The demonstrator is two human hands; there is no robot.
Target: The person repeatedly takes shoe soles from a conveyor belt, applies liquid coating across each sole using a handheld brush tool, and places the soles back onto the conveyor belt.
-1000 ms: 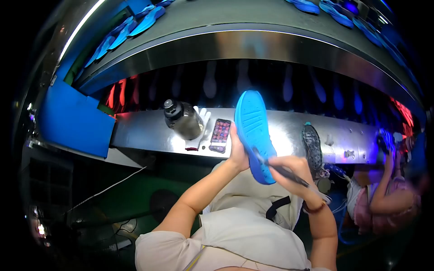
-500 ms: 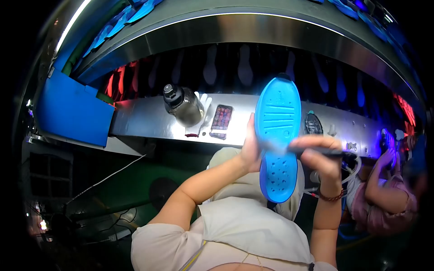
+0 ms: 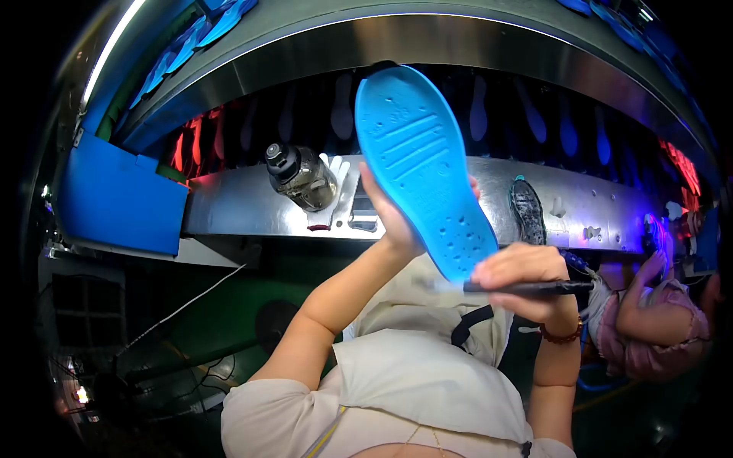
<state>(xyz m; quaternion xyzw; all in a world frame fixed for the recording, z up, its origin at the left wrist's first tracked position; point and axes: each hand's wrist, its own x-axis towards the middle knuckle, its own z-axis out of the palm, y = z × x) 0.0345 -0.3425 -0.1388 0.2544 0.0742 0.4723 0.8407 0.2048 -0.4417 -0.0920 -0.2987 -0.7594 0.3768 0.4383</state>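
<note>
In my left hand (image 3: 391, 223) is a large blue shoe sole (image 3: 416, 156), tilted with its broad end up and to the left. The fingers wrap round its middle from behind, the thumb along the left edge and fingertips showing at the right. Raised ribs cross the broad part, and small holes dot the narrow lower end. My right hand (image 3: 527, 275) pinches a brush (image 3: 569, 288) with a black handle, held level, its pale tip blurred and pointing left. That tip overlaps the bottom end of the sole in this view.
A metal shelf (image 3: 237, 202) runs across in front. On it stand a dark bottle (image 3: 309, 183), a white glove (image 3: 334, 202), a phone (image 3: 363, 214) partly behind my hand, and a dark sole (image 3: 527, 210). Soles line the conveyor behind. A co-worker (image 3: 649, 328) sits at the right.
The blue sole has moved up and left and now leans left, its face turned more to me. My right hand has moved slightly down, the brush now at the sole's lower end.
</note>
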